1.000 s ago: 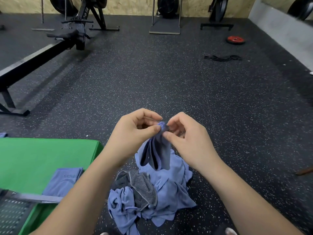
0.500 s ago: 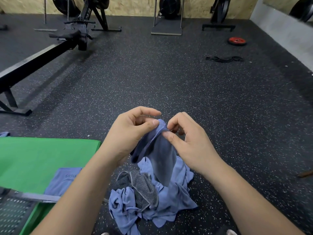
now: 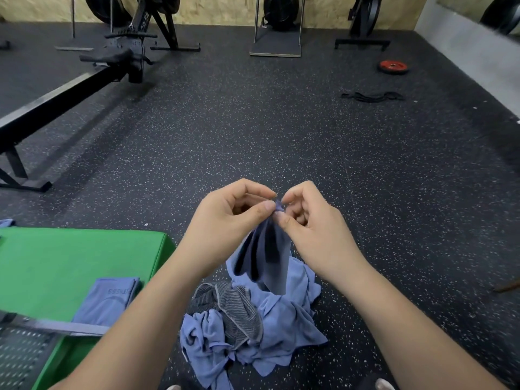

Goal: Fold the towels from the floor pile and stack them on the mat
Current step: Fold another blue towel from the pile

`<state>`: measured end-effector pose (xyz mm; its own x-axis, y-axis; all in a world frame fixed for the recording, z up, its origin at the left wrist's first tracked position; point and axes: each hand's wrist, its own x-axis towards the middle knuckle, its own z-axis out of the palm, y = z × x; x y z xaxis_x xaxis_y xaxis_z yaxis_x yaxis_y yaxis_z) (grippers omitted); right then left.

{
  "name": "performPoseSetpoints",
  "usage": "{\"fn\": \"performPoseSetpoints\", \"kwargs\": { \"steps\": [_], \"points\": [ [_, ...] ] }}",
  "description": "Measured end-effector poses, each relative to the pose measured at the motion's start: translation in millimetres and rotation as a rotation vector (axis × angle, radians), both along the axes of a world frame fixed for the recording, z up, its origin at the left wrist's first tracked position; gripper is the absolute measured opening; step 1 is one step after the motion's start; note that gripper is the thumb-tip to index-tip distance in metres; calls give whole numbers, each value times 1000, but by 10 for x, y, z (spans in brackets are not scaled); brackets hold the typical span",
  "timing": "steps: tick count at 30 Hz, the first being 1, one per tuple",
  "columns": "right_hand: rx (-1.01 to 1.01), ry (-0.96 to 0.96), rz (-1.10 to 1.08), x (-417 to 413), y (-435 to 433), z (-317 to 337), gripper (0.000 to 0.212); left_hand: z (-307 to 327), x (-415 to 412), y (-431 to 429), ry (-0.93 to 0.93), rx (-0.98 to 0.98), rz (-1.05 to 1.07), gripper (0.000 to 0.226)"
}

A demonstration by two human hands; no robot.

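A blue towel (image 3: 267, 257) hangs in folds above the floor pile. My left hand (image 3: 228, 223) and my right hand (image 3: 312, 232) pinch its top edge side by side between thumb and fingers. Below lies the pile of crumpled blue towels (image 3: 284, 330) with a grey striped one (image 3: 233, 308) among them. To the left is the green mat (image 3: 64, 260), and one folded blue towel (image 3: 109, 299) rests on its near part.
A grey perforated metal piece (image 3: 25, 353) overlaps the mat at bottom left. A black rowing machine (image 3: 64, 91) stretches along the far left. A red weight plate (image 3: 393, 66), a black band (image 3: 371, 96) and more gym machines stand at the back on dark rubber flooring.
Both hands have kept pinching the towel's top edge, working along it. The hanging towel has shifted and bunched into narrower folds. The camera view drifted slightly.
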<state>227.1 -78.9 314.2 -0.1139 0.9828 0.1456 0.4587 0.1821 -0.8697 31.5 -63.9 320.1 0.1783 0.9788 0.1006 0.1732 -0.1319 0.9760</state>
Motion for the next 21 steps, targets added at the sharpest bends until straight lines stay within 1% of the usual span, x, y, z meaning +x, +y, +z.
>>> {"fn": "performPoseSetpoints", "kwargs": {
  "steps": [2,7,10,13,15,18,21],
  "points": [
    [-12,-4,9,16,9,8,21,-1,20,-22,10,9,-33,24],
    [34,-79,28,86,61,54,12,-11,17,-4,73,34,-85,44],
    [20,-98,33,148,106,62,17,-8,32,-15,115,66,-70,51],
    [-48,-42,91,188,122,73,21,-25,38,-11,126,71,-77,52],
    [-61,-40,130,205,128,70,18,-32,34,-4,128,92,-98,51],
    [-45,-56,174,247,154,64,13,-55,1,9,257,140,-103,37],
    [-11,-14,189,346,199,88,11,-87,-84,44,383,150,-80,29]
  ]
}}
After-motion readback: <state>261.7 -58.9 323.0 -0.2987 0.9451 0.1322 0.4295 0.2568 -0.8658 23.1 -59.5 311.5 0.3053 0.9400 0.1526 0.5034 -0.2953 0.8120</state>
